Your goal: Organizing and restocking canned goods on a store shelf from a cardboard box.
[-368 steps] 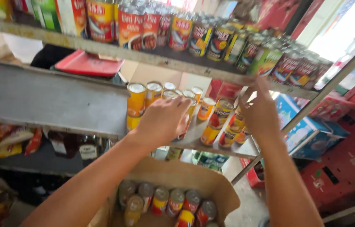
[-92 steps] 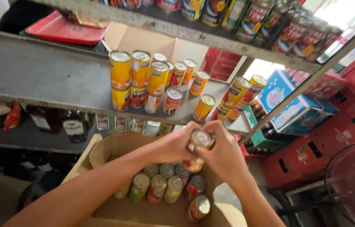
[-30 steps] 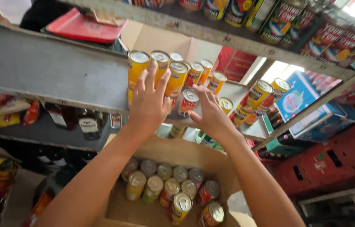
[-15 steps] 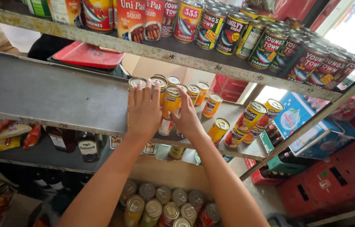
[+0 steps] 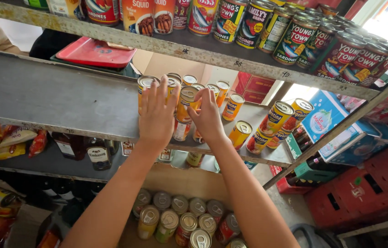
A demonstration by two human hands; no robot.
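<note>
A stack of yellow-and-red tin cans [image 5: 223, 94] stands on the grey metal middle shelf [image 5: 42, 98]. My left hand [image 5: 157, 117] lies flat against the left side of the stack, fingers spread over the cans. My right hand [image 5: 208, 118] grips one yellow can [image 5: 187, 97] on the upper layer, thumb and fingers around it. Below my arms sits a cardboard box [image 5: 180, 180] with several more cans [image 5: 189, 222] standing upright in it.
Further yellow cans [image 5: 279, 119] stand to the right on the same shelf. Rows of tins [image 5: 295, 36] fill the top shelf. A red tray [image 5: 95, 51] lies behind, bottles [image 5: 95, 154] and snack packets [image 5: 10, 140] below left, a blue carton [image 5: 327, 124] and red crates [image 5: 368, 188] at right.
Both hands came up from the box with a can to the stack on the middle shelf. Over the last half second they have stayed on the stack and barely moved.
</note>
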